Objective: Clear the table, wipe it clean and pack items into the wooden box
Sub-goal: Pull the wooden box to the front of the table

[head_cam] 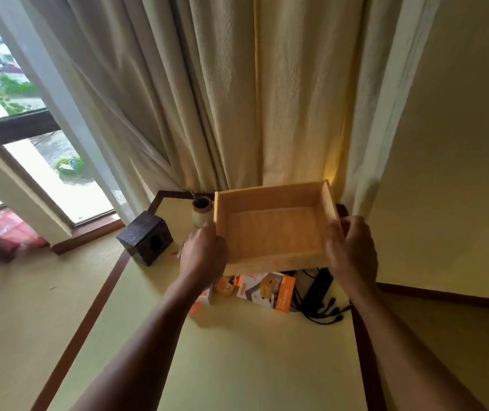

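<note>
An empty light wooden box [272, 229] is lifted above the far end of the table [252, 351], tilted with its opening toward me. My left hand [203, 256] grips its left wall and my right hand [353, 250] grips its right wall. Beneath the box, partly hidden, lie an orange-and-white charger package [270, 290], small orange packets [225, 287] and a black power strip with tangled cables [320, 295].
A dark carved wooden cube [145, 237] stands at the table's left edge. A small ceramic pot [201, 210] sits by the far corner. Cream curtains [237, 99] hang right behind the table, a wall [459, 173] is at the right, a window [44, 143] at the left.
</note>
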A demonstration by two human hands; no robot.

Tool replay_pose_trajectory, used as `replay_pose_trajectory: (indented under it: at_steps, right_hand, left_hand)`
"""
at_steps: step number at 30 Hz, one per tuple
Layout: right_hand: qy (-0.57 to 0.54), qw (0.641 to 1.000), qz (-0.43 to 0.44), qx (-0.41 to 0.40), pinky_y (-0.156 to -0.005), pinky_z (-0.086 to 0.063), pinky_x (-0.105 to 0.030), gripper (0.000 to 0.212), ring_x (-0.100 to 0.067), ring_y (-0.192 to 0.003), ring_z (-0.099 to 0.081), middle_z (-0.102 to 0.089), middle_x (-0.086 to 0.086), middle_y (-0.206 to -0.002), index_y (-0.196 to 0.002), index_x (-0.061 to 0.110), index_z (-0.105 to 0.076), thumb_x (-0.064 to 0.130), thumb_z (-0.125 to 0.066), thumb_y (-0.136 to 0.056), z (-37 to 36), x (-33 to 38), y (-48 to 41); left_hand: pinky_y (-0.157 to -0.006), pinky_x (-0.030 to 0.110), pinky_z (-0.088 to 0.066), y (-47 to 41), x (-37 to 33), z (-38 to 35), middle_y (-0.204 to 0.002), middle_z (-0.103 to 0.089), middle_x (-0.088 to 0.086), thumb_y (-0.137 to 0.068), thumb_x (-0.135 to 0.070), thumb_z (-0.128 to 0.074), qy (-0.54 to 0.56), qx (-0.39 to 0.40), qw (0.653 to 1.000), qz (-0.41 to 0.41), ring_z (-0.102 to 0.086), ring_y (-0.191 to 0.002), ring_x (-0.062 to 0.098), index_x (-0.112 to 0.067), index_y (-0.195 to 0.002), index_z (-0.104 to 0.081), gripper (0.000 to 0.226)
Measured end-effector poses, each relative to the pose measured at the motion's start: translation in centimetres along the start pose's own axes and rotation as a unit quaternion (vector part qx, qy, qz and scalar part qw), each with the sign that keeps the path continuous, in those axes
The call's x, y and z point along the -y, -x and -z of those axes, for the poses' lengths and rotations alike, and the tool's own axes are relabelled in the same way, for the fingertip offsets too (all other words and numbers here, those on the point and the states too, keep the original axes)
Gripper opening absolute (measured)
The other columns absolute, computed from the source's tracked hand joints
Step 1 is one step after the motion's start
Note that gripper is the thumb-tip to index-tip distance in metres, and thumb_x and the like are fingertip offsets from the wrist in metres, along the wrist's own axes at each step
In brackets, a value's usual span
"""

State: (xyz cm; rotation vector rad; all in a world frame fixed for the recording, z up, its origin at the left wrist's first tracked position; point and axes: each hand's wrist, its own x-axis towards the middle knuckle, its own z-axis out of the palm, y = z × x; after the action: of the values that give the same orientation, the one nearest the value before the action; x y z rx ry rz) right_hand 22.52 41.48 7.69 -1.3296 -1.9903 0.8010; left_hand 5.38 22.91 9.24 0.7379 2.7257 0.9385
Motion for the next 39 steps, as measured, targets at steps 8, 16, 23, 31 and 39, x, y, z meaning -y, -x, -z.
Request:
replay_pose_trajectory:
  at_steps: [8, 16, 23, 31, 39]
  right_hand:
    - [0.118, 0.989, 0.037, 0.078, -0.049, -0.035, -0.025, 0.026, -0.011, -0.066, -0.053, -0.060, -0.001, -0.099, -0.111, 0.019, -0.053, 0.041, -0.040, -0.105, 0.6, -0.2, 14.6]
    - [0.167, 0.980, -0.010, 0.108, -0.047, -0.030, -0.030, 0.016, -0.021, -0.062, -0.051, -0.051, -0.005, -0.096, -0.096, 0.020, -0.042, 0.032, -0.037, -0.105, -3.4, -2.7, 27.6]
    - [0.197, 0.973, -0.065, 0.101, -0.045, -0.021, -0.024, 0.019, -0.018, -0.061, -0.042, -0.052, -0.009, -0.098, -0.097, 0.015, -0.043, 0.030, -0.035, -0.105, -5.9, -2.6, 33.0]
    - [0.217, 0.964, -0.121, 0.093, -0.062, -0.035, -0.028, 0.042, -0.023, -0.088, -0.056, -0.053, -0.012, -0.123, -0.128, 0.016, -0.050, 0.047, -0.035, -0.103, -5.6, -1.9, 31.8]
    - [0.266, 0.949, 0.041, 0.163, -0.098, -0.048, -0.047, 0.050, -0.029, -0.127, -0.044, -0.043, -0.010, -0.146, -0.143, 0.016, -0.043, 0.034, -0.052, -0.097, -9.6, -0.2, 19.6]
  left_hand:
    - [-0.074, 0.050, -0.059, 12.1, 11.2, 3.2, -0.100, -0.067, 0.008, -0.103, -0.016, -0.041, -0.018, 0.024, 0.999, 0.032, -0.065, -0.085, 0.027, -0.014, -0.105, -0.059, 0.017]
    - [-0.076, 0.049, -0.052, 18.1, 21.1, 3.3, -0.101, -0.066, 0.012, -0.100, -0.013, -0.044, -0.049, 0.098, 0.993, 0.032, -0.062, -0.090, 0.035, -0.012, -0.104, -0.053, 0.010]
    - [-0.083, 0.046, -0.053, 18.8, 25.6, 3.6, -0.110, -0.065, 0.011, -0.100, -0.011, -0.046, -0.052, 0.151, 0.987, 0.021, -0.063, -0.097, 0.032, -0.010, -0.122, -0.054, 0.024]
    - [-0.090, 0.039, -0.052, 16.0, 24.3, 6.4, -0.128, -0.063, 0.004, -0.107, -0.039, -0.038, -0.133, 0.142, 0.981, -0.021, -0.063, -0.113, 0.024, -0.023, -0.139, -0.052, 0.038]
    - [-0.081, 0.036, -0.059, 2.2, 20.8, 3.2, -0.146, -0.047, 0.013, -0.097, -0.008, -0.057, -0.263, 0.201, 0.875, -0.354, -0.056, -0.116, 0.024, -0.025, -0.150, -0.042, 0.058]
